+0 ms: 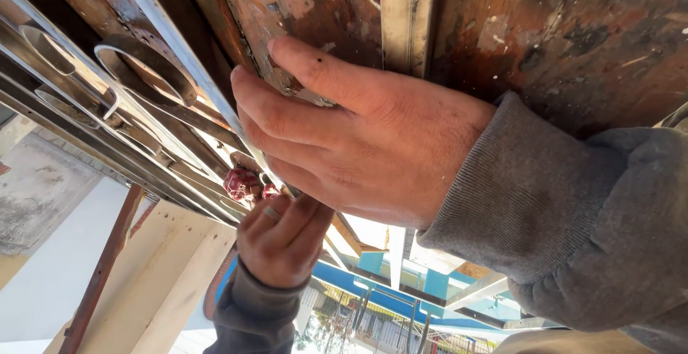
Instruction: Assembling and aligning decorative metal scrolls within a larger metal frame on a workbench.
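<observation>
My right hand [358, 135] comes in from the right in a grey ribbed sleeve. Its fingers curl over the edge of a worn metal panel [573, 31] with flaking brown and red paint. Below it, my left hand [283, 239], with a ring on one finger and a grey sleeve, reaches up with its fingers bunched together. Its fingertips touch a small red lump with pale marks [244, 184] at the panel's edge. The right hand partly hides those fingertips, so the exact hold on the lump is unclear.
A metal grille with flat bars and ring shapes [107, 89] runs off to the upper left. A vertical metal strip [407, 10] crosses the panel. Pale walls and a rusty post [100, 268] lie at lower left. Blue structures and a fence [387, 304] show beyond.
</observation>
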